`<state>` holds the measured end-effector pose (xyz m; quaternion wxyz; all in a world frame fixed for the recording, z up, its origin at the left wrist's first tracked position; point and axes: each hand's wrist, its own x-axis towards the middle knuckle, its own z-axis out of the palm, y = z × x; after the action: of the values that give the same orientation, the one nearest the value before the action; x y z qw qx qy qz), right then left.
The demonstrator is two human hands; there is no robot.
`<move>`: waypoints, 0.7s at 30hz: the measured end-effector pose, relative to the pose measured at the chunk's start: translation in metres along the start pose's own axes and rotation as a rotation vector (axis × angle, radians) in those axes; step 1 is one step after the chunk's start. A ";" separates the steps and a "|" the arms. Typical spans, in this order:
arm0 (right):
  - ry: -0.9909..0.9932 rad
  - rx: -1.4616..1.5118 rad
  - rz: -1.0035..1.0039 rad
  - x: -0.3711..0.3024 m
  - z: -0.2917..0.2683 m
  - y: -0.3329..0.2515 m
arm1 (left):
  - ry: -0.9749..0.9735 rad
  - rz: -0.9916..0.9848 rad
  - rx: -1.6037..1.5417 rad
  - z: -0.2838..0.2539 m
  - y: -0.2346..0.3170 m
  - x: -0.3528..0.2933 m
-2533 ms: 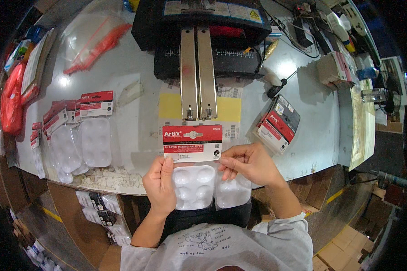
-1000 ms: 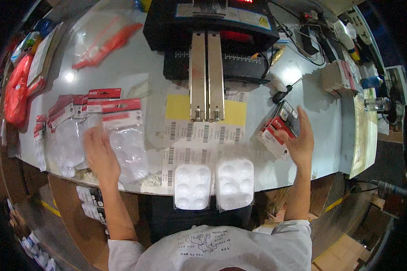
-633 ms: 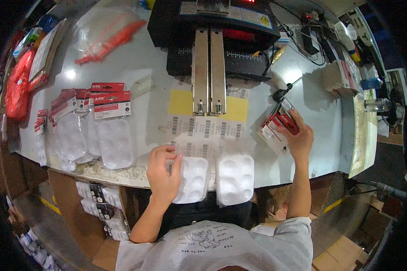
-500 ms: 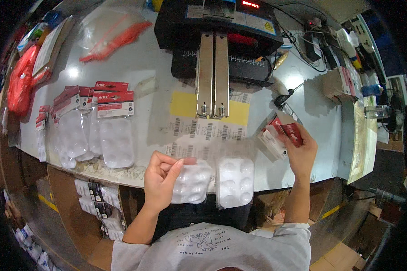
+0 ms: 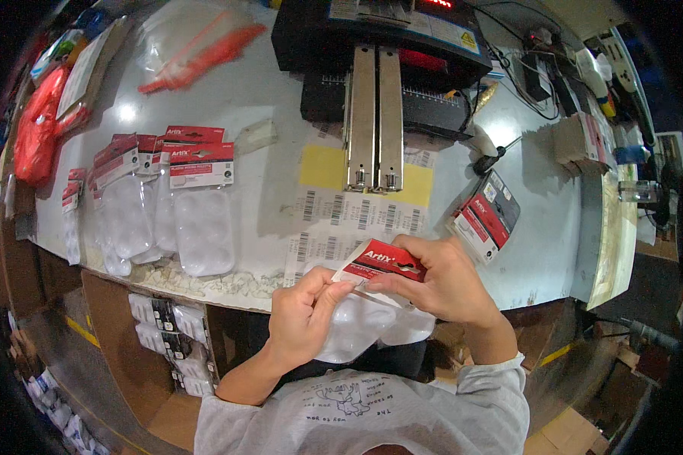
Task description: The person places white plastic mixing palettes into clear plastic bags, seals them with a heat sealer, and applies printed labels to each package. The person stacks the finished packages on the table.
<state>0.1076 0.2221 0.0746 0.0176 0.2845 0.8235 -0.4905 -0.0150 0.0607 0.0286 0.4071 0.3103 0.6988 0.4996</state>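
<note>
My left hand [image 5: 300,322] pinches the top edge of a clear plastic bag that holds a white paint palette [image 5: 350,331] with round wells. In my right hand [image 5: 454,282] is a folded red and white header card [image 5: 385,260], its lower edge at the bag's mouth, close to my left fingertips. Partly behind my right hand, a second bagged white palette [image 5: 408,327] lies at the table's front edge. A stack of the same red and white cards [image 5: 487,220] sits to the right of my right hand.
Ahead stands a black machine [image 5: 296,45] with two metal rails [image 5: 376,114] reaching toward me over barcode sheets [image 5: 334,216]. Several carded palette packs [image 5: 205,227] lie at left. A screwdriver [image 5: 493,158] rests beyond the card stack; more cards [image 5: 580,144] stand at far right.
My right hand has brought a header card from the stack to the middle. My left hand has moved right with the bagged palette, and both hands now meet at its top.
</note>
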 end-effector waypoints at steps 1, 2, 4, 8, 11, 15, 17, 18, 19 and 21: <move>-0.008 -0.016 -0.018 0.000 0.000 0.002 | 0.001 -0.008 -0.012 0.001 0.000 0.000; -0.023 -0.038 -0.043 0.001 -0.001 0.006 | 0.000 0.012 0.011 0.001 -0.001 0.000; 0.047 -0.029 -0.082 0.001 -0.002 0.014 | -0.002 0.068 0.059 0.000 -0.003 0.000; 0.064 0.238 0.073 -0.004 -0.003 0.034 | 0.217 0.039 -0.170 -0.005 -0.010 0.004; -0.098 0.520 0.233 -0.011 0.000 0.045 | 0.258 0.074 -0.179 -0.003 -0.015 0.008; -0.089 0.721 0.315 -0.016 0.011 0.053 | 0.284 0.036 -0.215 0.003 -0.020 0.011; -0.070 0.783 0.292 -0.019 0.015 0.055 | 0.298 0.016 -0.185 0.004 -0.025 0.009; -0.076 0.792 0.347 -0.020 0.016 0.055 | 0.301 0.010 -0.147 0.004 -0.027 0.008; -0.074 0.824 0.348 -0.020 0.017 0.056 | 0.294 0.016 -0.167 0.004 -0.030 0.008; -0.064 0.877 0.360 -0.018 0.018 0.056 | 0.272 0.025 -0.161 0.005 -0.035 0.011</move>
<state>0.1452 0.2193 0.0257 0.0058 0.3880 0.4756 -0.7894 -0.0168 0.0612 -0.0081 0.3262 0.2148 0.7011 0.5966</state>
